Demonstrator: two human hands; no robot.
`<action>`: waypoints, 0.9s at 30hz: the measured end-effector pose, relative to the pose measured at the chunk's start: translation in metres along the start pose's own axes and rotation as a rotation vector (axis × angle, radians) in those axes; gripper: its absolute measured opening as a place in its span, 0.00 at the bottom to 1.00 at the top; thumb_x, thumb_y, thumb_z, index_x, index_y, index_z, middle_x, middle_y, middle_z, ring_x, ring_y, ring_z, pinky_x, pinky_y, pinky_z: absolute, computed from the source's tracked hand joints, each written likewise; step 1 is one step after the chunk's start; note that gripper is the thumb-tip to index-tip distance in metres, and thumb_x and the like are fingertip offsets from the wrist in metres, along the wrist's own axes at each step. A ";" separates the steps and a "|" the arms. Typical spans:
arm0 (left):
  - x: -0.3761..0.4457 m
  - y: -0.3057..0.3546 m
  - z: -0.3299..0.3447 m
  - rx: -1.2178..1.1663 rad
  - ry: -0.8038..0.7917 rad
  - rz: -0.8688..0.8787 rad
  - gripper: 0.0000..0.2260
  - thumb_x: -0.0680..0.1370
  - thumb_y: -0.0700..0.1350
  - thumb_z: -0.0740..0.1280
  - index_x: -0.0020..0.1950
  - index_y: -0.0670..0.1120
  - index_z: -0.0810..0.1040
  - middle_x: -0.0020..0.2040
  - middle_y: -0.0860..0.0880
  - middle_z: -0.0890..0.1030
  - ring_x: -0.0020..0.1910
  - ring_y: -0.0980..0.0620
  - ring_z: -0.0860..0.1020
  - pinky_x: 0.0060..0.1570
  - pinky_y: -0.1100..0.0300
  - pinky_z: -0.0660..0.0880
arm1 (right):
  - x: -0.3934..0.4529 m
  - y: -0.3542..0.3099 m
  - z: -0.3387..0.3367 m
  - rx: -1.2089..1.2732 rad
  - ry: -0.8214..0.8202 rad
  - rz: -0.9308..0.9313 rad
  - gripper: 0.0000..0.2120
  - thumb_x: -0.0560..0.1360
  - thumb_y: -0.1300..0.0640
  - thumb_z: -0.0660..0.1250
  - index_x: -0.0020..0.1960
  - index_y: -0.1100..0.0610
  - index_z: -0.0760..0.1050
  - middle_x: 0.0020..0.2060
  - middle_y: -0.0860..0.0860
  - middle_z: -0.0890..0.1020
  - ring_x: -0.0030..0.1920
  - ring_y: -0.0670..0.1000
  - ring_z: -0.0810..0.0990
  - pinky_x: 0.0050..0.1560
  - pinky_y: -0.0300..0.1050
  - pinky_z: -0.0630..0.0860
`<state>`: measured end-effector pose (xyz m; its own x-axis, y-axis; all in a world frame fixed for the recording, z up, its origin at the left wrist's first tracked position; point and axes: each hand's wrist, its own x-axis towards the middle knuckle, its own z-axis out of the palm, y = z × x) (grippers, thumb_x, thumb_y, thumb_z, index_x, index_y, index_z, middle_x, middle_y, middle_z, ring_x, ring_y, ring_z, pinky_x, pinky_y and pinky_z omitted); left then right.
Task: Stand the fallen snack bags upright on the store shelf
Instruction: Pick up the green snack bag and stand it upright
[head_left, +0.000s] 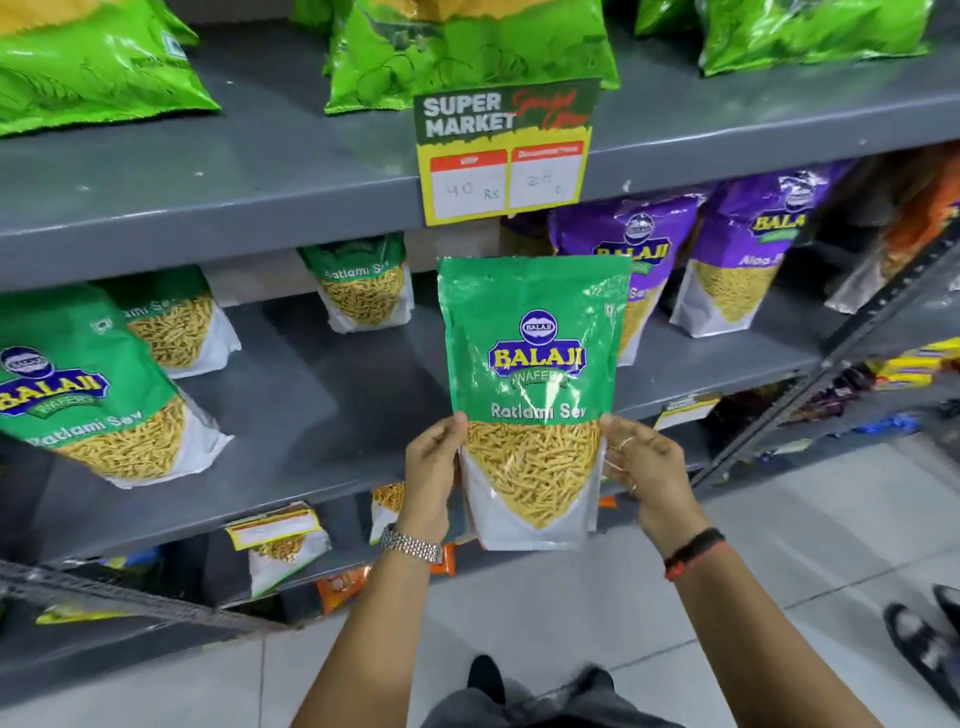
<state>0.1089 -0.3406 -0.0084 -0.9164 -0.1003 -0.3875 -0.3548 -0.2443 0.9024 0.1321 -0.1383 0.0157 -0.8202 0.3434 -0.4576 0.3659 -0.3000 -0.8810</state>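
Observation:
A green Ratlami Sev snack bag (535, 374) is held upright in the air in front of the middle grey shelf (322, 415). My left hand (431, 467) grips its lower left edge and my right hand (644, 467) grips its lower right edge. Three more green Ratlami Sev bags stand on the same shelf: one large at the left front (88, 395), one behind it (171, 322), one at the back (363, 286). Purple snack bags (639, 249) stand at the right of that shelf.
A supermarket price tag (504, 150) hangs from the upper shelf edge (208, 208), just above the held bag. Bright green bags (457, 52) stand on the upper shelf. Lower shelves hold small packets (280, 545). Tiled floor lies below, with someone's dark shoes (930, 644) at the right.

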 end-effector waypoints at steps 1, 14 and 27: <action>-0.001 0.000 0.004 -0.006 -0.011 0.000 0.06 0.76 0.46 0.66 0.43 0.48 0.81 0.47 0.43 0.82 0.53 0.44 0.77 0.59 0.45 0.73 | -0.003 -0.003 -0.003 0.010 0.001 -0.020 0.06 0.75 0.62 0.64 0.51 0.59 0.78 0.35 0.53 0.77 0.31 0.51 0.73 0.31 0.38 0.69; 0.024 0.024 0.007 -0.023 0.022 0.028 0.06 0.77 0.47 0.65 0.40 0.52 0.79 0.43 0.49 0.79 0.48 0.51 0.75 0.53 0.53 0.72 | 0.025 -0.015 0.024 0.052 -0.041 -0.044 0.05 0.75 0.61 0.66 0.42 0.54 0.77 0.30 0.45 0.84 0.34 0.45 0.80 0.34 0.36 0.78; 0.096 0.066 -0.026 -0.025 0.260 0.059 0.06 0.79 0.46 0.61 0.45 0.45 0.75 0.41 0.46 0.75 0.43 0.48 0.73 0.50 0.48 0.73 | 0.100 -0.025 0.146 0.014 -0.075 -0.157 0.14 0.77 0.68 0.61 0.36 0.54 0.71 0.34 0.51 0.76 0.35 0.47 0.73 0.42 0.41 0.75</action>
<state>0.0021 -0.3916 0.0086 -0.8560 -0.3587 -0.3722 -0.2940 -0.2545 0.9213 -0.0234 -0.2264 0.0089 -0.8974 0.3201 -0.3036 0.2246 -0.2607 -0.9389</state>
